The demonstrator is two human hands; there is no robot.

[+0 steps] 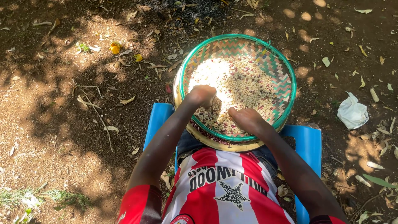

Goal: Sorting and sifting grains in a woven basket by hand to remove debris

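A round woven tray with a green rim (290, 79) rests on my lap, on top of a gold-coloured metal bowl (232, 146). Pale beans with a few reddish ones (244, 85) are spread across the tray. My left hand (202, 95) lies curled in the beans at the tray's near left side. At the near middle my right hand (247, 119) rests on the beans, fingers bent down into them. Whether either hand holds beans is hidden.
I sit on a blue plastic chair (309, 143) over bare brown soil strewn with dry leaves. A crumpled white bag (352, 112) lies to the right. Yellow fallen petals (116, 47) sit at the upper left, ash at the top.
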